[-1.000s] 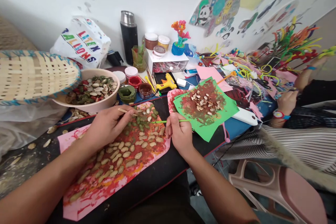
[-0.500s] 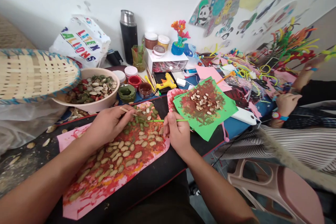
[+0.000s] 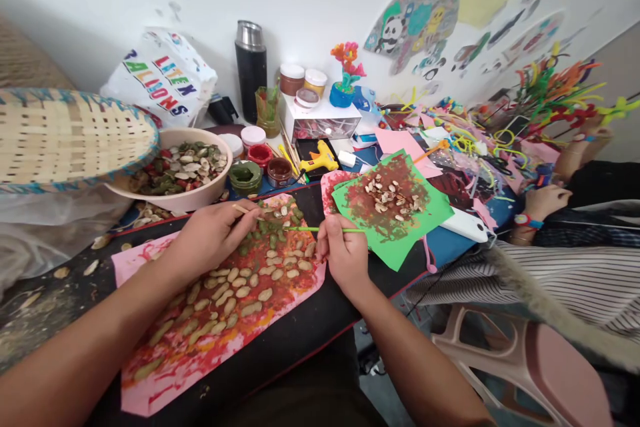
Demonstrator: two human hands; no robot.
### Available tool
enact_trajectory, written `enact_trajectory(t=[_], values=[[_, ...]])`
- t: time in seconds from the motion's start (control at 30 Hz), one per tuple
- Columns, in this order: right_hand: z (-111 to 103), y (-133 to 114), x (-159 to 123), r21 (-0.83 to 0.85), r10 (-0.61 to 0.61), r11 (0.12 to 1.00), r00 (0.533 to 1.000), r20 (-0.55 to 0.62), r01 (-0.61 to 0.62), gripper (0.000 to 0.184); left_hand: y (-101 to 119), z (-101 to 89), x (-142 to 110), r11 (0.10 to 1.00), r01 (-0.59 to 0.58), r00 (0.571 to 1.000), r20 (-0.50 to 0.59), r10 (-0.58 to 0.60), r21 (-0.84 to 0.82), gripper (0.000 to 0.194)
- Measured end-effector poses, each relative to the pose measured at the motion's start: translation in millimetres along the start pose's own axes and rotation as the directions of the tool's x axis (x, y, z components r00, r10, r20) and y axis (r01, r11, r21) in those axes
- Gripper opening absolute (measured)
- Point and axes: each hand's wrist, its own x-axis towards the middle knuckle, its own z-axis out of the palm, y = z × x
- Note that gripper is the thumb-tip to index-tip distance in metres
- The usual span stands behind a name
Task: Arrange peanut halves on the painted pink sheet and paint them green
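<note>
A thin wooden stick (image 3: 241,209) is pinched in my left hand (image 3: 215,233), its lower end among green-painted peanuts (image 3: 274,225). In the closed fingers of my right hand (image 3: 346,257) lies a slim green stick (image 3: 353,231), perhaps a paintbrush. It points left, and its tip is close to the same green peanuts. Beneath both hands is a pink sheet (image 3: 150,400) smeared with red, orange and brown paint. Many unpainted peanuts (image 3: 243,291) are spread over its middle and lower part. My left forearm covers some of the sheet.
Open paint jars, green (image 3: 245,177), red (image 3: 261,155) and brown (image 3: 279,172), stand behind the sheet. A bowl of peanut shells (image 3: 200,195) sits left under a woven basket (image 3: 75,140). Right are a painted green sheet (image 3: 395,257), a yellow glue gun (image 3: 320,157) and another person's hands (image 3: 543,203).
The whole view has shifted slightly. Both hands keep their sticks and stay over nearly the same part of the pink sheet. The other person's hands have moved a little.
</note>
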Motion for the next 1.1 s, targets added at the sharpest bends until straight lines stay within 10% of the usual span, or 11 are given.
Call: enact_trajectory(t=[1.1], values=[[-3.2, -2.2, -0.5, 0.027, 0.035, 0.999, 0.999, -0.018, -0.034, 0.081, 2.6, -1.0, 0.7, 1.0, 0.015, 1.0, 0.013, -0.014, -0.021, 0.073]])
